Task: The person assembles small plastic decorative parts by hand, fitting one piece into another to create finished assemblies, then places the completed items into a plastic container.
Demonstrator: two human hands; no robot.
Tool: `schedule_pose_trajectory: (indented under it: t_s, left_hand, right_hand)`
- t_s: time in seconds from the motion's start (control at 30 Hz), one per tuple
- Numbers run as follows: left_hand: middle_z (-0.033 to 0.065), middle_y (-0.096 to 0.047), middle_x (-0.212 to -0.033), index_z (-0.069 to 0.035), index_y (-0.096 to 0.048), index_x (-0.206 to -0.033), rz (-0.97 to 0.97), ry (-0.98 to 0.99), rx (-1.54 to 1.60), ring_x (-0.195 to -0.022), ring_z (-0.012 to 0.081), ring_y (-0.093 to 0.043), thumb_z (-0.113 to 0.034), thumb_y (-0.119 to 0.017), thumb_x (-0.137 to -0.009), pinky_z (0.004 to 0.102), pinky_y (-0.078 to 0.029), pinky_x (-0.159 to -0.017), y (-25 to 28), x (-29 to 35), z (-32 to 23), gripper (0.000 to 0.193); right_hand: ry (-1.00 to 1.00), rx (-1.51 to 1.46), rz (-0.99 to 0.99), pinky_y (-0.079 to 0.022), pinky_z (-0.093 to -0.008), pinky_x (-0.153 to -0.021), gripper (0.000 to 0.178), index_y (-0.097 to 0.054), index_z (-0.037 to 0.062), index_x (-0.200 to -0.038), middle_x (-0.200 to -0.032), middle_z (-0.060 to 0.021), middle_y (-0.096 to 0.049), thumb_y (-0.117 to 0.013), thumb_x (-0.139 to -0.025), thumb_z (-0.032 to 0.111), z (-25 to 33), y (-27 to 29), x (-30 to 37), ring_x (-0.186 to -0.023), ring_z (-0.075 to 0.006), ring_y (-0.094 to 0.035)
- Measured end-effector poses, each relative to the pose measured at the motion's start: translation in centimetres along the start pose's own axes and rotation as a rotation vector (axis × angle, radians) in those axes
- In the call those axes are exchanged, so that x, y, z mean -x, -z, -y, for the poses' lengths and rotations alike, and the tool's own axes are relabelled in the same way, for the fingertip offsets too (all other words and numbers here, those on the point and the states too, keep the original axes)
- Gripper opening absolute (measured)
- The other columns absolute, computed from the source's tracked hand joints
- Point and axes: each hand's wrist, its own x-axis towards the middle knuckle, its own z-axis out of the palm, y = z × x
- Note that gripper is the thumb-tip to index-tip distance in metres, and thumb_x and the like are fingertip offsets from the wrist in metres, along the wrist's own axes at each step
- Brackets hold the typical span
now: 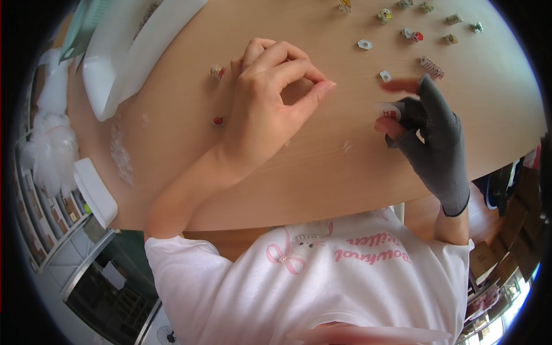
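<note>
My bare left hand (270, 103) is over the middle of the table, thumb and index finger pinched together at the tips. Whatever lies in that pinch, if anything, is too small to make out. Left of it are a short stack of small red-and-white pieces (217, 71) and a single small red piece (217, 121). My right hand (428, 123) wears a grey fingerless glove. Between its thumb and curled fingers is a small thing with a white label (392, 111) and red print, partly hidden; the index finger points left. Just beyond lies a small white piece (385, 76).
Several short stacks of small colourful pieces (385, 15) stand at the far right, near a longer lying stack (432, 67). A large white tray (109, 75) occupies the far left, with a white box (95, 192) nearer me. Clear plastic bags (52, 144) hang beyond the left edge.
</note>
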Motion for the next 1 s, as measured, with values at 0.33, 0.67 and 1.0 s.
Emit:
schedule_pose_trajectory:
  t_s: [0.33, 0.67, 1.0]
  left_hand:
    - [-0.0015, -0.069, -0.089, -0.009, -0.076, -0.090, 0.016, -0.054, -0.177, -0.099, 0.0196, -0.058, -0.009, -0.082, -0.079, 0.0346, -0.043, -0.087, 0.8, -0.8, 0.2, 0.013]
    - [-0.0011, -0.068, -0.098, -0.011, -0.075, -0.094, 0.266, -0.248, -0.061, -0.108, 0.0222, -0.059, -0.012, -0.082, -0.074, 0.0346, -0.038, -0.095, 2.6, -1.4, 1.4, 0.021]
    - [-0.0012, -0.067, -0.100, -0.012, -0.073, -0.091, 0.069, -0.154, -0.176, -0.107, 0.0220, -0.059, -0.021, -0.087, -0.067, 0.0363, -0.033, -0.096, 1.9, 1.1, 0.5, 0.029]
  right_hand:
    - [0.334, 0.300, 0.137, -0.044, -0.0249, -0.060, 0.012, -0.064, -0.0041, -0.095, -0.079, -0.0064, -0.065, -0.071, -0.085, -0.005, -1.8, 0.2, -0.6, -0.064, -0.0103, -0.058]
    - [0.159, 0.072, 0.088, -0.048, -0.0307, -0.059, 0.016, -0.059, -0.0026, -0.102, -0.073, -0.0134, -0.059, -0.068, -0.090, 0.002, -2.0, -0.3, -0.3, -0.058, -0.0248, -0.058]
    - [0.082, 0.125, 0.154, -0.042, -0.0214, -0.060, 0.010, -0.060, 0.0004, -0.101, -0.074, -0.0009, -0.058, -0.060, -0.099, 0.010, -0.6, -2.0, -3.4, -0.065, -0.0040, -0.052]
